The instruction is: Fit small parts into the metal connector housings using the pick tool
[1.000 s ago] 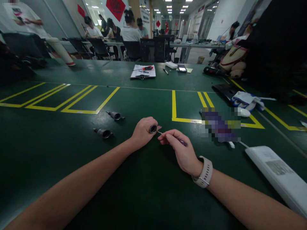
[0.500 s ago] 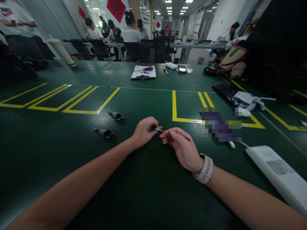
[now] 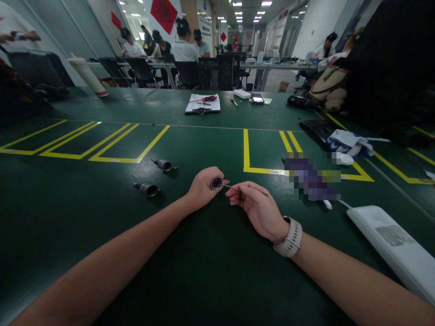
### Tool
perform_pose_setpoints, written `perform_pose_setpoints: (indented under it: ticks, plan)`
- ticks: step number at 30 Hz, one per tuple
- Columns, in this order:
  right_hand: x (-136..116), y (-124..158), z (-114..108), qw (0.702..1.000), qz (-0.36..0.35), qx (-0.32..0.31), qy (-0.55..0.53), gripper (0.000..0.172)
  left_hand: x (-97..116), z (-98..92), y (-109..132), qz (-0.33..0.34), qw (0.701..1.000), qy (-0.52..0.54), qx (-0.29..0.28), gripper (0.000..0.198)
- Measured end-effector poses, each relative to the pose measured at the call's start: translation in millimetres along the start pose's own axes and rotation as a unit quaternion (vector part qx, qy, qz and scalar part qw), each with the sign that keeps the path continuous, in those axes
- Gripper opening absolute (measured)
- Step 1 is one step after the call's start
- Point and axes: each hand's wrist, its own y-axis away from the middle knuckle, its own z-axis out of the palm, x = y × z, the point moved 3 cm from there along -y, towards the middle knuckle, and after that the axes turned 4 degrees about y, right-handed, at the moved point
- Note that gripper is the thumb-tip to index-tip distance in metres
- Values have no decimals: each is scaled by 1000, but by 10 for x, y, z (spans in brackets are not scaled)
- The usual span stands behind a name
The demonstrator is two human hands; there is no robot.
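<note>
In my left hand (image 3: 204, 186), fingers are wrapped round a cylindrical metal connector (image 3: 216, 183), its round open mouth turned toward me. My right hand (image 3: 253, 203) pinches a thin screwdriver (image 3: 226, 185); the slim metal shaft points left and its tip reaches the connector's mouth. How deep the tip sits I cannot tell, and the fingers hide most of the handle. Two similar metal connectors, one farther (image 3: 165, 165) and one nearer (image 3: 147, 189), lie on their sides on the green table (image 3: 190, 262), left of my left hand.
Right of my hands are a blurred-out purple item (image 3: 309, 179), a white power strip (image 3: 390, 235), a white mouse (image 3: 344, 158) and gloves (image 3: 350, 141). Farther back lie a clipboard (image 3: 193, 105) with a red-black screwdriver (image 3: 210, 98), and a phone (image 3: 257, 98). People sit at distant desks.
My hands stay in almost the same place, connector and screwdriver still held. The screwdriver's shaft has shifted only slightly, and the view has moved a little.
</note>
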Motion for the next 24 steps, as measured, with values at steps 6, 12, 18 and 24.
perform_pose_setpoints:
  ticks: [6, 12, 18, 24]
  plan:
    - [2, 0, 3, 1000, -5, 2, -2, 14, -23, 6, -1, -7, 1000, 17, 4, 23]
    - [24, 51, 7, 993, -58, 24, 101, 13, -34, 3, 2, -16, 998, -57, 11, 22]
    - [0, 33, 21, 997, -27, 8, 77, 13, -28, 10, 7, 2, 998, -67, -10, 22]
    - [-25, -10, 24, 999, 13, -3, -31, 15, -46, 11, 7, 25, 999, 30, 22, 23]
